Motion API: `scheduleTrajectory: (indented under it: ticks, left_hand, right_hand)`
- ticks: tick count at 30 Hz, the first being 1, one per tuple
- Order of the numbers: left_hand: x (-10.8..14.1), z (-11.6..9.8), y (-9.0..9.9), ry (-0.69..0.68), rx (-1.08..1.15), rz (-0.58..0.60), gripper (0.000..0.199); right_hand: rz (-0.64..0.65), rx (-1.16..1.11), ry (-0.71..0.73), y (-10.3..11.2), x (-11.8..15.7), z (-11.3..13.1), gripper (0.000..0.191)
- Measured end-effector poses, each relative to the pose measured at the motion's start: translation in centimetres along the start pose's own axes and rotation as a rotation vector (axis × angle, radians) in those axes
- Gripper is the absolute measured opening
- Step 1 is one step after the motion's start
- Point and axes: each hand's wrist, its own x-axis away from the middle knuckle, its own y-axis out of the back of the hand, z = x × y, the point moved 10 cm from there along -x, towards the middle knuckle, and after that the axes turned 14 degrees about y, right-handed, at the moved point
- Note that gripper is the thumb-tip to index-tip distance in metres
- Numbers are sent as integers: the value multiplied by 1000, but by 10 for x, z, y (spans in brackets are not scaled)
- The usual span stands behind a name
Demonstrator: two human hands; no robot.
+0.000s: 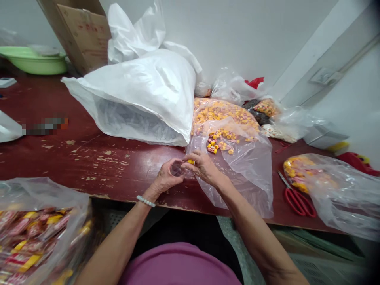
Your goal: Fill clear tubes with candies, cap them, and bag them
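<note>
Over the front of the dark red table, my left hand wraps round a small clear plastic tube. My right hand pinches a small yellow-capped piece close to the tube's mouth; whether it touches the tube I cannot tell. Just beyond my right hand, several small pink pieces with yellow caps spill from a clear plastic bag full of the same. Behind my left hand, a large white sack lies with its mouth towards me, with many clear tubes inside.
Red-handled scissors lie at the right beside another bag of yellow-capped pieces. At the lower left is an open bag of filled tubes. A green basin and a cardboard box stand at the back left. The table edge is worn.
</note>
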Motion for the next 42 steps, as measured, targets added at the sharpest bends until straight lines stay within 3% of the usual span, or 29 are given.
scheduleTrajectory:
  ticks: [3,8,11,15,17,19,22,24,26,29,32,35,38,42]
  left_hand:
    - [-1,1,0,-12,-32,-5,32]
    - [-4,11,-1,15,-33,13,36]
    - [-3,10,-4,-6,-67,43,36]
    - [-1,2,-3,-65,-139,15,22]
    - [-2,3,-2,-56,-131,-6,18]
    - [-4,7,-1,-27,-85,-15,19]
    - [-9,14,2,21,28,-36,23]
    - [-11,19,6,67,100,-60,26]
    - [-12,22,10,119,157,-86,29]
    - [-12,24,13,171,202,-100,32]
    - [-11,24,13,174,199,-98,31]
    - [-12,22,14,143,170,-110,30]
    - [-12,18,14,106,98,-118,27]
    - [-12,12,13,64,25,-108,29]
  right_hand:
    - [-39,-66,-43,3,0,-11,31]
    - [-495,-212,-354,35,10,-51,37]
    - [-676,-187,-423,34,6,-58,37]
    - [-539,-65,-239,2,-26,-37,26]
    - [-519,-133,-241,-10,-31,-38,22]
    - [-661,-362,-396,-10,-20,-58,25]
    - [-906,-935,-722,-22,4,-90,35]
    - [-965,-1271,-871,-33,10,-95,41]
    - [-982,-1444,-971,-38,15,-93,45]
    - [-940,-1476,-1046,-40,21,-87,33]
    - [-769,-1441,-980,-45,17,-78,5]
    - [-626,-1308,-838,-42,13,-71,29]
    - [-444,-1008,-659,-31,9,-61,28]
    - [-176,-314,-300,-7,-7,-29,25]
